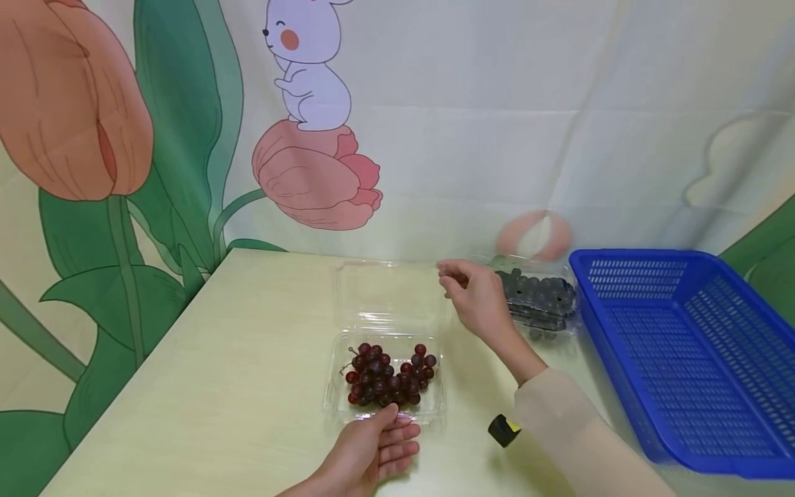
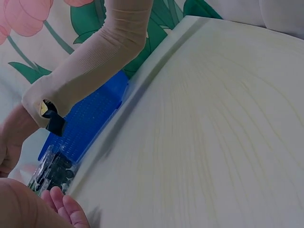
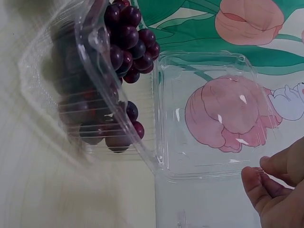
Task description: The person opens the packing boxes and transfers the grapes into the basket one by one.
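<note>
box (image 1: 335, 390): one, clear plastic, on the table (image 1: 217, 379), between the two hands; left hand at its near edge, right hand beyond it and to the right.
lid (image 1: 388, 293): clear, joined to the box along the far edge, swung open and away; exact tilt cannot be told.
grapes (image 1: 373, 376): dark red bunch, inside the box, within its walls; left hand just in front, right hand well apart, not touching them.
left hand (image 1: 375, 449): fingers extended and slightly parted, palm partly turned up, thumb laid at the box's near rim; whether it bears any weight cannot be told.
right hand (image 1: 477, 293): raised, thumb and fingertips drawn together, pinching the lid at its right-hand corner.
second box (image 1: 546, 321): clear plastic, behind the right hand, holding dark grapes (image 1: 540, 286).
basket (image 1: 615, 373): blue, slotted, far right, beside the second box.
sleeve (image 1: 571, 421): pale, on the right arm; black piece (image 1: 500, 432) with a yellow patch at its cuff.
cloth (image 1: 459, 138): printed with tulips and a rabbit, behind the table.
</note>
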A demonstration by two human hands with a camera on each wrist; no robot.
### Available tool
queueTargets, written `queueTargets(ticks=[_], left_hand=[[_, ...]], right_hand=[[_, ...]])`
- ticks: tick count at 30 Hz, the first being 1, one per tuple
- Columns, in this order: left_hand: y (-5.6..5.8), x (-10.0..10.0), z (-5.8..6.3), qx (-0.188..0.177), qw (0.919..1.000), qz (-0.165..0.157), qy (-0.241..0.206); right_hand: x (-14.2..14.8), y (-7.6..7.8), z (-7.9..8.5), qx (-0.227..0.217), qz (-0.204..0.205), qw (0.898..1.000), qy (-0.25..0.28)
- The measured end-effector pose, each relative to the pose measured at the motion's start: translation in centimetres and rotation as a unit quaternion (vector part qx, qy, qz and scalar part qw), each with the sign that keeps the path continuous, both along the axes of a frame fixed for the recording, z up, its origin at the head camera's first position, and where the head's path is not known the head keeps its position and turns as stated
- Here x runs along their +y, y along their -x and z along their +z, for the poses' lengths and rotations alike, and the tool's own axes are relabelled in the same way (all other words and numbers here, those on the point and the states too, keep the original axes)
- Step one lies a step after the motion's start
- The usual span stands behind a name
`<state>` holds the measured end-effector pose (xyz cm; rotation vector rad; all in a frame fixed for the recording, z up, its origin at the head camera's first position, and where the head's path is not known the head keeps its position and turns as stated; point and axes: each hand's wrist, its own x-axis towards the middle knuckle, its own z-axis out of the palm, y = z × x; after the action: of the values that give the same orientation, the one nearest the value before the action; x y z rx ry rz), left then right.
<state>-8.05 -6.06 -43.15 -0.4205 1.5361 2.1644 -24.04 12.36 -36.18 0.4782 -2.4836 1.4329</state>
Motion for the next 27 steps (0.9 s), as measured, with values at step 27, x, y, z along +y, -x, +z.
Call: queueTargets(ticks=[27], left_hand=[[0.0, 0.0, 0.4, -0.007, 0.9996, -0.006, 0.027]], right_hand=[[-1.0, 1.0, -2.2, -0.022, -0.055, 0.998, -0.034]])
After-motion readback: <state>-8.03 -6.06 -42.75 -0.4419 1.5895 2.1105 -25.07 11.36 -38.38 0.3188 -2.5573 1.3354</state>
